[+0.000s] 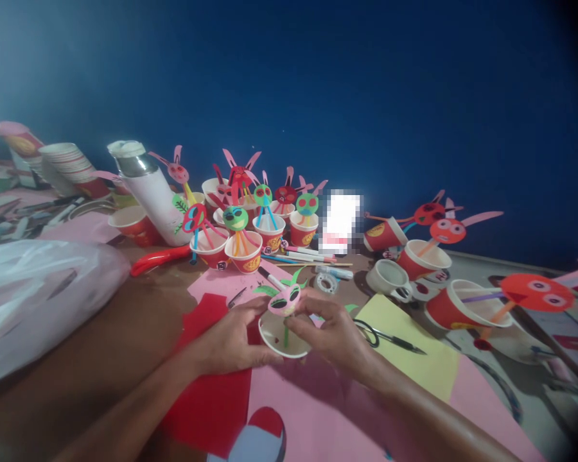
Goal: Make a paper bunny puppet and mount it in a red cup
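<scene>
Between my hands, in the middle of the view, is a paper cup with a pale inside. A pink paper face with dark-rimmed eyes and green leaf-like ears stands over it on a green stem that reaches into the cup. My left hand is wrapped round the cup's left side, thumb at the near rim. At the right edge of the paper face, my right hand pinches the face or its stem; the exact grip is partly hidden. Pink paper and red paper lie underneath.
Several cups with paper faces, such as a green one, stand behind. A flask leans at back left, near a plastic bag. On the right are a mug, yellow paper and a pen. Tape lies ahead.
</scene>
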{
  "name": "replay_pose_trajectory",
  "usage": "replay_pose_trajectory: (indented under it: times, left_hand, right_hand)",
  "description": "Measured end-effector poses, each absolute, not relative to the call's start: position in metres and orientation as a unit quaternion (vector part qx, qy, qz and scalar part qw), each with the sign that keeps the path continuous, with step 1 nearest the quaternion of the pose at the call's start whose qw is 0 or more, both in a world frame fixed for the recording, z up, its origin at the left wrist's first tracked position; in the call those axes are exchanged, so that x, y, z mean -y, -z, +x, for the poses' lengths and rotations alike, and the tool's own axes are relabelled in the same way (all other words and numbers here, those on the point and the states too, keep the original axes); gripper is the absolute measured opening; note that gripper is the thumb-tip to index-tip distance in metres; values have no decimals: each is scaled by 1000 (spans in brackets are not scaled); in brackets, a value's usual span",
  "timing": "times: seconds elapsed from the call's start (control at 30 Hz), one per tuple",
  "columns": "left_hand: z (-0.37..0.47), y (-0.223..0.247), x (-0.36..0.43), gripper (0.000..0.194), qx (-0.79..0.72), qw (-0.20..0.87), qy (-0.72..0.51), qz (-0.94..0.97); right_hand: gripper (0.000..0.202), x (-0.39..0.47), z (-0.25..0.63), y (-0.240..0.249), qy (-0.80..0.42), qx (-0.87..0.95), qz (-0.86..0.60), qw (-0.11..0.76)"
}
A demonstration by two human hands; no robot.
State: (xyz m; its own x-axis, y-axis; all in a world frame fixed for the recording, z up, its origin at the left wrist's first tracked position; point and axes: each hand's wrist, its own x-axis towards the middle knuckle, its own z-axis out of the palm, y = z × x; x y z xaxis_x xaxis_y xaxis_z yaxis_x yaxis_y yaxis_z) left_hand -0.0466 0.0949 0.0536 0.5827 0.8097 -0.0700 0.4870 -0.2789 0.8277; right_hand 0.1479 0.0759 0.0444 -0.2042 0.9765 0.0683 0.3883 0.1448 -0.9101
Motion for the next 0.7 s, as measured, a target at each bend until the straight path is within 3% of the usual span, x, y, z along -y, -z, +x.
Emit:
replay_pose_trajectory:
  times: [0.23, 0.5, 0.7]
  left_hand:
    - [-43, -59, -93, 46, -390, 457, -205, 773]
    - [-46, -73, -97, 57, -418, 469, -191, 754]
    - [-49, -61, -91, 53, -394, 383, -215, 807]
  right_hand:
    - [5, -78, 147, -42, -395, 671, -494, 386]
    - [8, -78, 152, -47, -402, 657, -496, 400]
    - [5, -78, 154, -51, -384, 673, -473, 420]
